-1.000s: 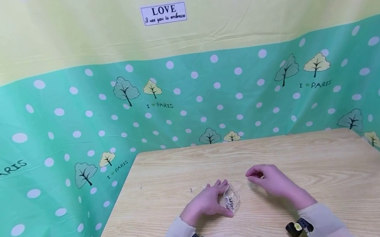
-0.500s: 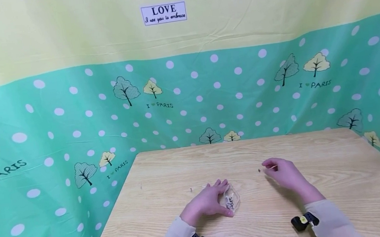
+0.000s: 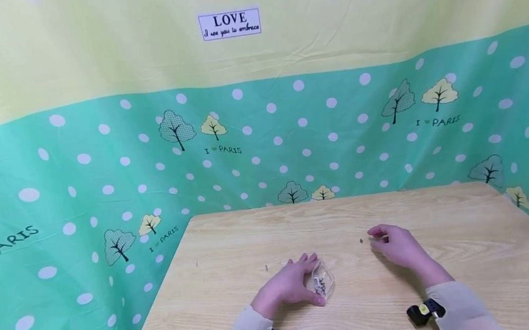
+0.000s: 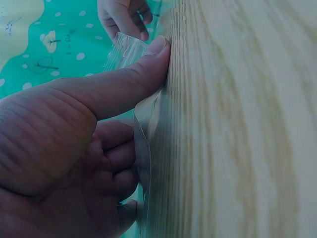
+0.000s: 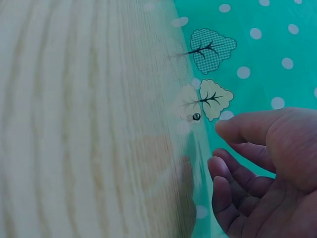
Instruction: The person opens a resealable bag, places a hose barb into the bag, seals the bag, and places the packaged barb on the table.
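A small clear plastic bag (image 3: 325, 275) lies on the table with a cluster of small silvery metal pieces (image 3: 320, 286) in it. My left hand (image 3: 292, 283) holds it from the left, thumb at the near edge and fingers at the far edge. In the left wrist view the thumb presses the bag's film (image 4: 142, 134) by the tabletop. To the right, my right hand (image 3: 396, 245) hovers with loosely bent fingers and nothing between them. Just left of its fingertips a small dark metal piece (image 3: 361, 240) stands on the wood; its round end (image 5: 196, 116) shows in the right wrist view.
Another tiny piece (image 3: 266, 267) lies left of the left hand, and a faint sliver (image 3: 196, 263) is farther left. The wooden table (image 3: 232, 232) ends at a green dotted cloth (image 3: 245, 161) behind and at the sides.
My right hand has let go of the small metal piece, which now stands on the table, and has drawn off to the right. The left hand stays on the bag. The head view tilts slightly up.
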A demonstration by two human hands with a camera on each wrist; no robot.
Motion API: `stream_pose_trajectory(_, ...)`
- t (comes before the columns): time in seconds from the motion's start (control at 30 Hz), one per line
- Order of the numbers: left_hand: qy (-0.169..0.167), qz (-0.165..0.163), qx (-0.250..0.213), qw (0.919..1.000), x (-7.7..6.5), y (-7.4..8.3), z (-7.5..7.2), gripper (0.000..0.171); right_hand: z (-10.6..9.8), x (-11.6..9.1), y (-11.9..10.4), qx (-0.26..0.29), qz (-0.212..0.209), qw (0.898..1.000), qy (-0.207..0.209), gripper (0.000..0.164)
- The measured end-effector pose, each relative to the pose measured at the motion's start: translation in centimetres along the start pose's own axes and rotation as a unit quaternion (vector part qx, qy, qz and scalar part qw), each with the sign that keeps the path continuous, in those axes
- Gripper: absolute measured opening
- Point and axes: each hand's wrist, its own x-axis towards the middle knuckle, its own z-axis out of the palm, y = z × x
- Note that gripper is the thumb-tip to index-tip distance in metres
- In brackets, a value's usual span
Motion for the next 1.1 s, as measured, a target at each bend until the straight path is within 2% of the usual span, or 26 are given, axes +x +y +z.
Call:
stream_pose_trajectory(0.2,0.006,0.01,0.008,0.9999,-0.01,-0.11,0.1,0.103,0.09,0.11,0.38,-0.008,-0.002,1.0,0.003,0.037)
stream_pose_trajectory(0.57,0.002,0.008,0.012,0.9999,0.01,-0.09,0.21,0.102,0.19,0.01,0.18,-0.015,-0.009,1.0,-0.009,0.037)
stream_pose_trajectory(0.8,-0.001,0.005,-0.002,1.0,-0.12,-0.1,0.31,0.102,0.37,-0.17,0.26,-0.013,-0.005,1.0,-0.014,0.038)
stream_pose_trajectory(1.1,0.001,0.007,0.007,0.9999,0.08,-0.24,0.12,0.103,0.3,0.11,0.32,-0.017,-0.01,1.0,-0.014,0.037)
